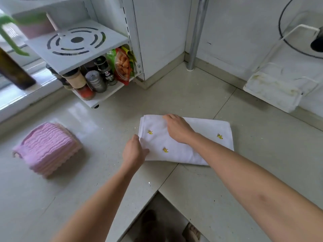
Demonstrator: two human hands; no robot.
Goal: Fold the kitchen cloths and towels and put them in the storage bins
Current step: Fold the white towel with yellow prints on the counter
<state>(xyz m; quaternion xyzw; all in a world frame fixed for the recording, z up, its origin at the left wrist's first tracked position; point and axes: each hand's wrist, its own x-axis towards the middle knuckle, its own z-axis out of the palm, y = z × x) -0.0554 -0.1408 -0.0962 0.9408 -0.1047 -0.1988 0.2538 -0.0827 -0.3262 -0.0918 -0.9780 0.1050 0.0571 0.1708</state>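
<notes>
On the bench (244,154), near the corner, one white towel (197,137) is lying folded flat, three small yellow banana prints showing on its top face. Left hand (133,151) is gripping the towel's near left edge, fingers curled onto the cloth. Right hand (177,128) is lying across the top with fingers bent over the far edge; cannot tell for sure whether it is pinching a layer or only pressing. Both forearms are bare.

Well apart to the left, one stack of pink ribbed cloths (47,149) is sitting on the bench, blurred; count of cloths not readable.

At the back left, one white rack (78,48) is standing on the bench, slotted ring pattern cut in its shelf. Under that shelf, several spice jars (90,81) are crowding together, about five or six; one dark jar carries a label, text too blurred to read. One snack bag (123,65), red and green, is leaning beside them; print unreadable.

At the right, against the wall, one white tray (272,91) is sitting on the bench.
</notes>
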